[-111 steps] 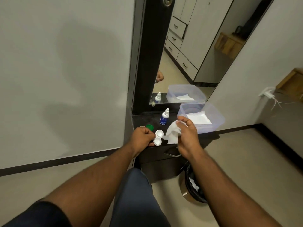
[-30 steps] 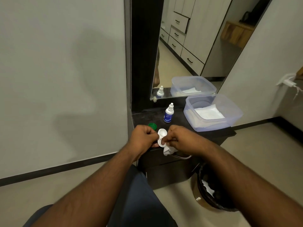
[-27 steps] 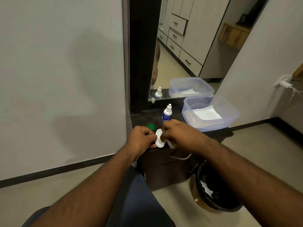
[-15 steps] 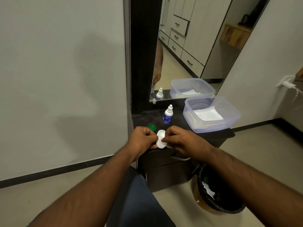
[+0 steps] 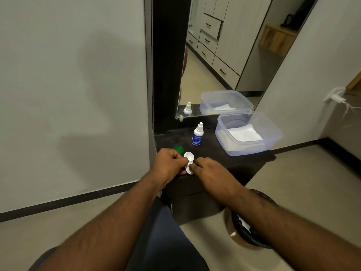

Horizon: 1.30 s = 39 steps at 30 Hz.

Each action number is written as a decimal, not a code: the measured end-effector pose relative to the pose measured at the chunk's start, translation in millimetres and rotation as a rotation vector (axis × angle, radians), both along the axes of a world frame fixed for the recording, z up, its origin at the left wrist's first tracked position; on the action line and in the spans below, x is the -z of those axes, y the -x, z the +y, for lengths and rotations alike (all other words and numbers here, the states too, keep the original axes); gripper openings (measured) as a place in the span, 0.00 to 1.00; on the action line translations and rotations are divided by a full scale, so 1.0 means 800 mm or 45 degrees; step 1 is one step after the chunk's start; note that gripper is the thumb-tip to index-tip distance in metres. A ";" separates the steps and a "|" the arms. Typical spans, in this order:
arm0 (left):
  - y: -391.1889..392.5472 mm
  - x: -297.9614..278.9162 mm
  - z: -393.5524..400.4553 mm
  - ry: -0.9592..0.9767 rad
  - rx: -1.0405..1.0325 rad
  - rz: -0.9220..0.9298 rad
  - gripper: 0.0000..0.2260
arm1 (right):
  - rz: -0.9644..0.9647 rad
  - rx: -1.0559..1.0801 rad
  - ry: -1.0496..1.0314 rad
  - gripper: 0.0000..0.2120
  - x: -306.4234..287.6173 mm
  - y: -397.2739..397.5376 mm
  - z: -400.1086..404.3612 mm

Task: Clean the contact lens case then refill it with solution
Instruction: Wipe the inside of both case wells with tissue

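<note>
My left hand (image 5: 169, 163) pinches the white contact lens case (image 5: 189, 157) by its left edge, above the front of the dark shelf (image 5: 218, 153). The case's upper well is open and faces up. My right hand (image 5: 210, 170) is closed, and its fingertips press into the lower well. The white tissue it holds is hidden under the fingers. A green cap (image 5: 178, 149) lies on the shelf just behind my left hand. The solution bottle (image 5: 197, 135), white with a blue label, stands upright and capped farther back.
A clear plastic tub (image 5: 272, 141) holding white tissues sits at the right end of the shelf. A mirror (image 5: 224, 55) rises behind it. A black-lined bin (image 5: 252, 231) stands on the floor under my right forearm. A grey wall is on the left.
The tissue hung loose from my right hand earlier; it has been pushed into the case's wells and no longer shows. Both hands stay on the case.
</note>
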<state>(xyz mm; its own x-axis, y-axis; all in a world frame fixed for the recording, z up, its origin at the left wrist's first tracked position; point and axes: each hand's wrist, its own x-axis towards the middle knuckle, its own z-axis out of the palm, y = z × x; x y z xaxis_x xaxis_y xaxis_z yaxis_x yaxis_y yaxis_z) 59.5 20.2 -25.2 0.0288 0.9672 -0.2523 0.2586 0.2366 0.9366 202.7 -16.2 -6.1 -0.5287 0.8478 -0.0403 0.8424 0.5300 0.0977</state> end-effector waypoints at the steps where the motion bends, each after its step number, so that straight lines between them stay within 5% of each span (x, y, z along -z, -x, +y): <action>1: 0.000 0.001 0.000 0.004 -0.005 -0.003 0.08 | 0.093 0.108 0.019 0.18 0.006 0.007 -0.007; 4: 0.000 0.003 0.003 0.044 -0.022 -0.072 0.08 | 0.699 0.584 0.219 0.13 0.017 0.025 -0.012; 8: 0.003 0.001 0.002 0.082 -0.015 -0.126 0.03 | 2.291 1.182 1.035 0.10 0.016 0.010 -0.012; 14: 0.006 0.007 0.004 0.121 -0.005 -0.204 0.06 | 2.956 1.113 1.023 0.11 0.016 -0.020 -0.027; 17: 0.006 0.003 0.002 0.145 -0.019 -0.268 0.06 | 2.945 1.119 1.031 0.10 0.014 -0.015 -0.021; 25: 0.008 -0.011 0.001 0.281 0.001 -0.503 0.02 | 2.135 0.834 0.768 0.08 0.013 -0.001 0.000; 32: 0.001 -0.013 0.001 0.398 -0.030 -0.572 0.07 | 1.818 0.695 0.675 0.06 0.011 -0.004 0.008; 36: 0.001 -0.015 0.001 0.443 -0.035 -0.534 0.08 | 1.308 0.522 0.415 0.08 0.008 -0.016 0.016; 39: 0.004 -0.015 0.000 0.453 -0.017 -0.532 0.08 | 0.798 0.067 0.083 0.12 0.001 -0.028 0.020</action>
<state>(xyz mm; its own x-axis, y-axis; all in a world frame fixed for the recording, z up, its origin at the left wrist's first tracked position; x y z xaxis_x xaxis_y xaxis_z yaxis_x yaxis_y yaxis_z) 56.0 20.1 -13.2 0.1850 0.8254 -0.5334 -0.1236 0.5580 0.8206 224.8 -0.3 -6.9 -0.4266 0.8794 0.2112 0.7541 0.4748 -0.4538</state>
